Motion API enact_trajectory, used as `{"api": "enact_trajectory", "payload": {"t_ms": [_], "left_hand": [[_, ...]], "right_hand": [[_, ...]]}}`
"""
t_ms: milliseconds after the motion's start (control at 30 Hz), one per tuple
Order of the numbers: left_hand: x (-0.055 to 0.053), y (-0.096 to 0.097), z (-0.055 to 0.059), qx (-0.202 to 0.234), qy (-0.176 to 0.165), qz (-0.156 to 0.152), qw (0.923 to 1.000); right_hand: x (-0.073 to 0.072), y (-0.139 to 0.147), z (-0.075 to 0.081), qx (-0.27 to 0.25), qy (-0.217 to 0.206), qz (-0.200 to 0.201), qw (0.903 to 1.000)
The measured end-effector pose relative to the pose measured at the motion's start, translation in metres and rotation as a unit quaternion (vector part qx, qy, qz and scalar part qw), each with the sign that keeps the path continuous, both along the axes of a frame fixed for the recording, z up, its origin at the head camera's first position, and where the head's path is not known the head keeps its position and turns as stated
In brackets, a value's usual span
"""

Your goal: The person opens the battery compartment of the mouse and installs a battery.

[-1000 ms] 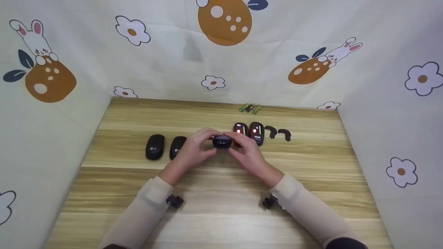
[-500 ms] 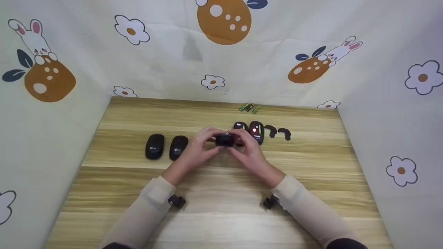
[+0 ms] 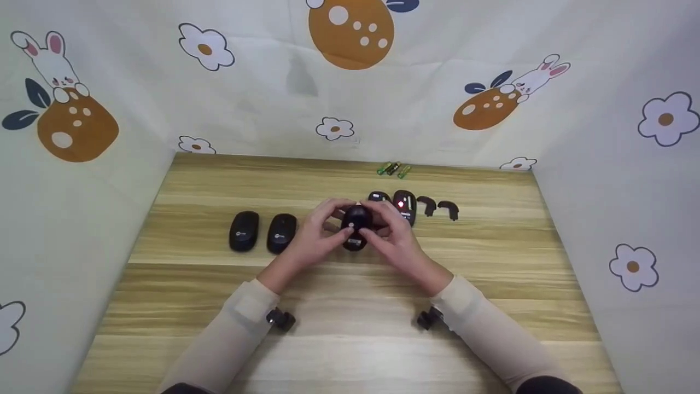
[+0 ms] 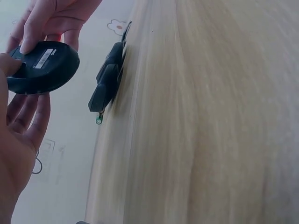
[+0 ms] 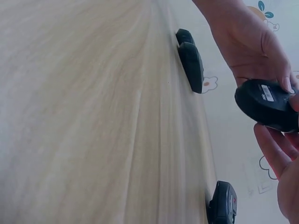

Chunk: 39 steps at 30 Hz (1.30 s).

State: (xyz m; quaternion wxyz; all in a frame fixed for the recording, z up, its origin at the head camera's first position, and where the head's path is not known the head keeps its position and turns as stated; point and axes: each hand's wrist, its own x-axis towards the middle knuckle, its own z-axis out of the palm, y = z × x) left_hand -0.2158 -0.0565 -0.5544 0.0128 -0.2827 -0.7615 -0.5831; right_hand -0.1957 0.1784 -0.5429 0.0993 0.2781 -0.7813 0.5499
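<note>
Both hands hold one black computer mouse (image 3: 356, 218) above the middle of the table. Its underside, with a pale label, is turned toward me. My left hand (image 3: 317, 230) grips it from the left, my right hand (image 3: 395, 230) from the right. Both thumbs press on the underside while the other fingers wrap behind the body. In the left wrist view the label on the mouse (image 4: 58, 70) shows clearly. A reddish glow lies on some fingers in the wrist views. The right wrist view shows the rounded end of the mouse (image 5: 261, 105); its other end is cut off.
Two black mice (image 3: 244, 232) lie upright at the left. Two more lie underside up behind my right hand; one mouse (image 3: 404, 201) shows a red light, the other (image 3: 378, 196) is partly hidden. Beside them are two curved black covers (image 3: 449, 210). Several batteries (image 3: 394, 168) lie at the back.
The held mouse has tilted from end-on to underside toward me, and the thumbs have moved onto the underside. The red light on the partly hidden mouse is covered from view now.
</note>
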Motion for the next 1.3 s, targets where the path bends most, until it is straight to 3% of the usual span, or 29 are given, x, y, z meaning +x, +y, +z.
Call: {"api": "enact_trajectory", "payload": {"t_ms": [133, 367, 567, 900, 1300], "left_hand": [[0.000, 0.001, -0.002, 0.027, -0.033, -0.013, 0.9990], [0.001, 0.003, -0.004, 0.040, -0.057, -0.018, 0.9974], [0.001, 0.006, -0.004, 0.052, -0.070, -0.027, 0.9959], [0.004, 0.009, -0.002, 0.062, -0.135, -0.038, 0.9882], [0.003, 0.011, -0.001, 0.065, -0.125, -0.044, 0.9890]], "right_hand": [[0.006, -0.003, 0.015, -0.013, 0.000, 0.010, 0.9999], [-0.007, 0.008, -0.008, -0.021, -0.047, 0.031, 0.9982], [-0.006, 0.010, -0.006, -0.043, -0.092, 0.048, 0.9937], [-0.007, 0.014, -0.003, -0.041, -0.138, 0.054, 0.9881], [-0.007, 0.016, -0.002, -0.027, -0.124, 0.051, 0.9906]]}}
